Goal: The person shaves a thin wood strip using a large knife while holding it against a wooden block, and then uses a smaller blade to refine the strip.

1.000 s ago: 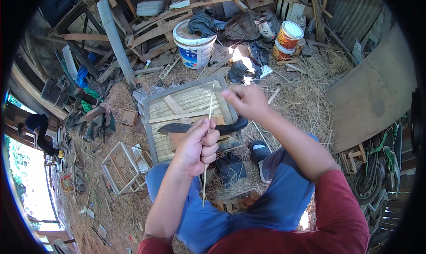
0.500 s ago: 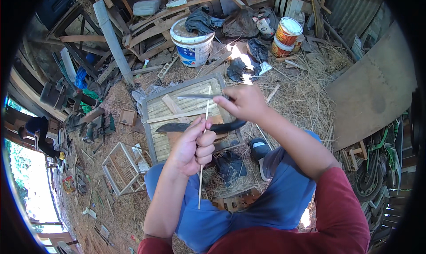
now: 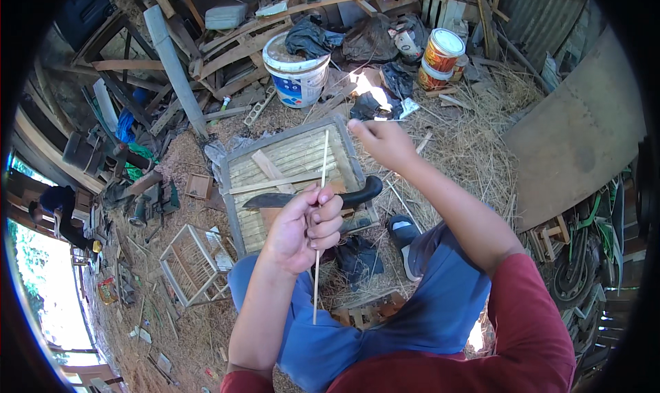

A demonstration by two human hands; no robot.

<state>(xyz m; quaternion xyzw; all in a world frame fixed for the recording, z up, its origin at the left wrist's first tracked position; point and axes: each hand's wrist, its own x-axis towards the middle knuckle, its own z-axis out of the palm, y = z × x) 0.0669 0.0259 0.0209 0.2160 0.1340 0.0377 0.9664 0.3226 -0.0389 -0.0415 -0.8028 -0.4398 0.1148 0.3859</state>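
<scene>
My left hand [image 3: 306, 228] is closed round a thin pale wooden stick [image 3: 325, 152], which stands nearly upright, one end above the fist and the other down by my knee. To the right and farther off is my right hand [image 3: 385, 144], closed with its thumb stretched out, apart from the stick. A small knife showed in it half a second ago; its blade cannot be made out now. Beneath my hands a large curved knife [image 3: 364, 192] with a black handle lies across a framed slatted board [image 3: 295, 152], partly hidden by my left hand. Wooden strips [image 3: 271, 170] lie on the board too.
A white bucket [image 3: 297, 77] with black plastic on it and stacked paint tubs [image 3: 442, 53] stand at the back. Left of my knee is a small wooden cage [image 3: 196, 266]. Straw [image 3: 474, 146] covers the ground at right. Another person [image 3: 62, 211] bends at far left.
My right hand has moved away from the stick, slightly right and toward the back. The knife blade that crossed the stick no longer shows. My left hand has shifted slightly right with the stick.
</scene>
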